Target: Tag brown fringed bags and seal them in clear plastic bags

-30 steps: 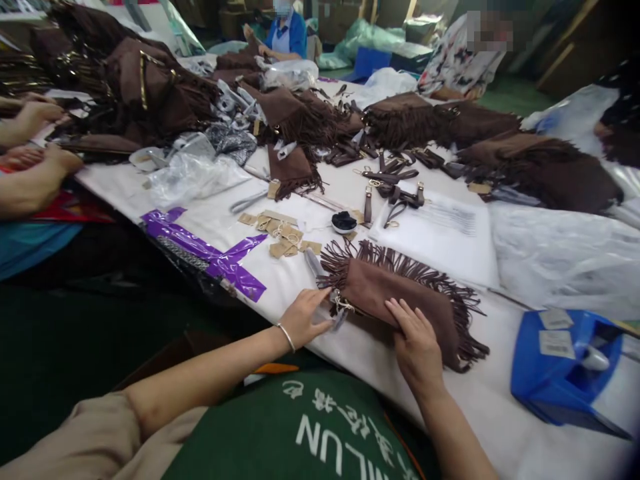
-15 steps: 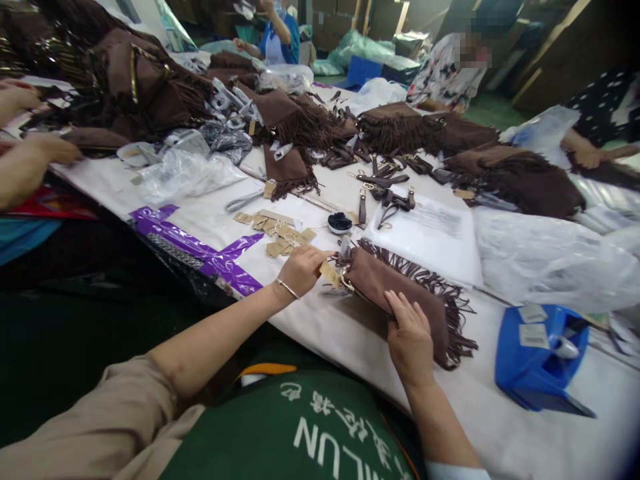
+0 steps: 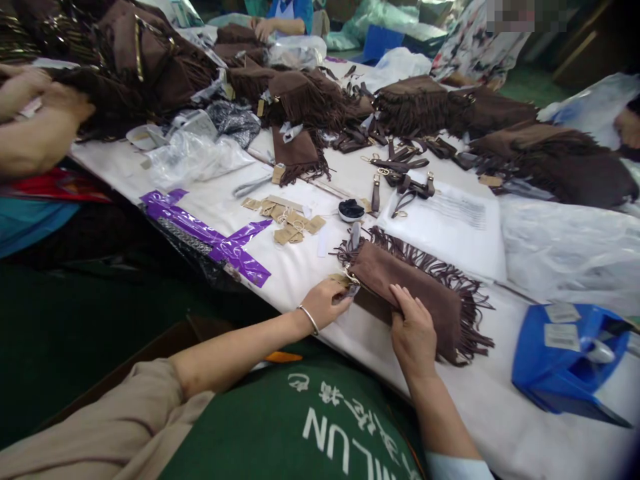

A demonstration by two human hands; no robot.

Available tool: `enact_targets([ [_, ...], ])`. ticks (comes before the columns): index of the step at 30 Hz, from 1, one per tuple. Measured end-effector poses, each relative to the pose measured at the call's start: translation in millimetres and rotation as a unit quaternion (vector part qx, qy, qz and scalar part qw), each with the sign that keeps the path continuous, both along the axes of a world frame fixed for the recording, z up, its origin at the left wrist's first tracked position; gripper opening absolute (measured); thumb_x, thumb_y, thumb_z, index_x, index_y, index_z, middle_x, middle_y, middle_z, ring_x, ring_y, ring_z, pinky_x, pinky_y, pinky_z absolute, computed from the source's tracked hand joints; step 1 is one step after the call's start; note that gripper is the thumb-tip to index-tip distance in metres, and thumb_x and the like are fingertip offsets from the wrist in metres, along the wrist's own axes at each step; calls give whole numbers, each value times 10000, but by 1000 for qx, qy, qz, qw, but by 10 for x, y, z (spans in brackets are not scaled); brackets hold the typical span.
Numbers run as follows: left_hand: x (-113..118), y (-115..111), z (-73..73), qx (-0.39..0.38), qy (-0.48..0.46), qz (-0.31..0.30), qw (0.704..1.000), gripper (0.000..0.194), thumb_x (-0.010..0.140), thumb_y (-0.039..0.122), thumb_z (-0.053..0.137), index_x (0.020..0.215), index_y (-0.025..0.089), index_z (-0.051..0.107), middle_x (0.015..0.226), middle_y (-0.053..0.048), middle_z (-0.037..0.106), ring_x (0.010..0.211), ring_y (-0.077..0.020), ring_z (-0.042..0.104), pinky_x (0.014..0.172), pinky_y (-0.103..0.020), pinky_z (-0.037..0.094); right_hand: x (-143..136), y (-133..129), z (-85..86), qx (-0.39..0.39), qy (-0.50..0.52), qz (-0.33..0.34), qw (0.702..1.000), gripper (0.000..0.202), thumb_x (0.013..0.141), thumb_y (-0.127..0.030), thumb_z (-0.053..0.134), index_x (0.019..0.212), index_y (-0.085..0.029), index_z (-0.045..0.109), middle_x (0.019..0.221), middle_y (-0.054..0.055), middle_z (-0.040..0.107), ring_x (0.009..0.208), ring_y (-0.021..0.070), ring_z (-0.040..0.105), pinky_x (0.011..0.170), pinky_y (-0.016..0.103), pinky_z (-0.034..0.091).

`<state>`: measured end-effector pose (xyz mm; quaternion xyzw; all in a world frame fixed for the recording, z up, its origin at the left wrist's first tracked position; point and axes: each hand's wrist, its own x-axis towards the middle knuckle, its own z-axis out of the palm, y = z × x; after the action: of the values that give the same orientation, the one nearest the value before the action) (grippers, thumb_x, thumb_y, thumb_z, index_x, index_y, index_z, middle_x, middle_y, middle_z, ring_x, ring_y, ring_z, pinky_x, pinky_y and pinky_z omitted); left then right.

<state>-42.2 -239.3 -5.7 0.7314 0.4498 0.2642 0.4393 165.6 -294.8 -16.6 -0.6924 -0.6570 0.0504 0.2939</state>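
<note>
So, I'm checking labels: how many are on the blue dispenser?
2: the upper label and, just below it, the lower label, both right of the fringed bag; hidden sides may bear more.

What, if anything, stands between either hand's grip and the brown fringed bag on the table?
Nothing visible: the right-hand grip rests directly on the bag, and the left-hand grip is at one end, beside a tan tag.
</note>
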Motion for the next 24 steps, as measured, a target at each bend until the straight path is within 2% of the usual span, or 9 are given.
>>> enact_targets([
  [2, 51, -34, 92, -204, -123, -9, 971, 284, 821, 425, 551, 795, 147, 603, 793, -88, 663, 713, -198, 610, 687, -327, 490, 0, -30, 55, -12, 34, 16, 999, 478, 847, -140, 399, 1303, -250, 492, 1306, 46, 557, 1246, 201, 473, 1094, 463, 317],
  [5, -46, -78, 251, -427, -265, -16, 865, 335, 801, 459, 551, 861, 130, 571, 727, -81, 670, 552, -153, 587, 558, -280, 478, -83, -117, 212, -37, 139, 42, 989, 433, 868, -216, 431, 1294, -249, 502, 1315, 49, 547, 1248, 203, 470, 1098, 446, 318],
  [7, -180, -37, 306, -509, -299, 5, 807, 297, 781, 411, 549, 837, 120, 572, 618, -46, 631, 471, -119, 533, 470, -223, 424, -208, -185, 312, -64, 233, 46, 969, 369, 883, -282, 448, 1232, -231, 557, 1226, 65, 609, 1130, 203, 566, 1018, 399, 420],
  [9, -311, 46, 310, -574, -314, 37, 756, 227, 761, 341, 522, 768, 119, 571, 493, 4, 535, 404, -88, 443, 389, -173, 312, -365, -232, 352, -140, 314, 57, 937, 332, 895, -364, 448, 1140, -212, 611, 1025, 70, 690, 868, 187, 666, 798, 330, 539],
  [11, -399, 122, 293, -610, -318, 61, 724, 190, 757, 298, 499, 732, 121, 565, 435, 26, 462, 380, -80, 384, 361, -162, 230, -520, -234, 316, -233, 347, 55, 907, 386, 887, -445, 451, 1155, -206, 593, 817, 47, 709, 600, 163, 654, 568, 278, 535],
  [13, -424, 164, 288, -613, -315, 60, 722, 186, 771, 279, 489, 740, 117, 574, 441, 15, 475, 386, -85, 387, 360, -165, 215, -651, -175, 232, -286, 343, 21, 895, 500, 849, -507, 494, 1238, -193, 517, 695, 21, 690, 451, 153, 597, 448, 259, 484],
  [15, -390, 181, 311, -606, -324, 34, 726, 188, 781, 269, 485, 749, 110, 582, 461, -2, 506, 393, -90, 402, 363, -170, 223, -751, -59, 151, -292, 350, -24, 890, 583, 803, -545, 541, 1241, -164, 490, 627, 8, 663, 383, 153, 553, 388, 254, 440],
  [20, -240, 282, 444, -584, -340, -16, 737, 202, 797, 263, 493, 769, 93, 598, 519, -26, 569, 414, -89, 460, 374, -171, 276, -859, 220, 107, -265, 441, -80, 854, 475, 792, -579, 518, 933, -138, 618, 486, -38, 509, 361, 126, 455, 352, 238, 353],
  [24, -290, 334, 483, -539, -283, -32, 793, 227, 804, 300, 542, 803, 84, 612, 647, -84, 670, 487, -110, 564, 454, -189, 399, -773, 85, 162, -211, 396, -36, 893, 359, 794, -503, 558, 749, -153, 626, 610, 4, 584, 575, 145, 541, 546, 248, 448],
])
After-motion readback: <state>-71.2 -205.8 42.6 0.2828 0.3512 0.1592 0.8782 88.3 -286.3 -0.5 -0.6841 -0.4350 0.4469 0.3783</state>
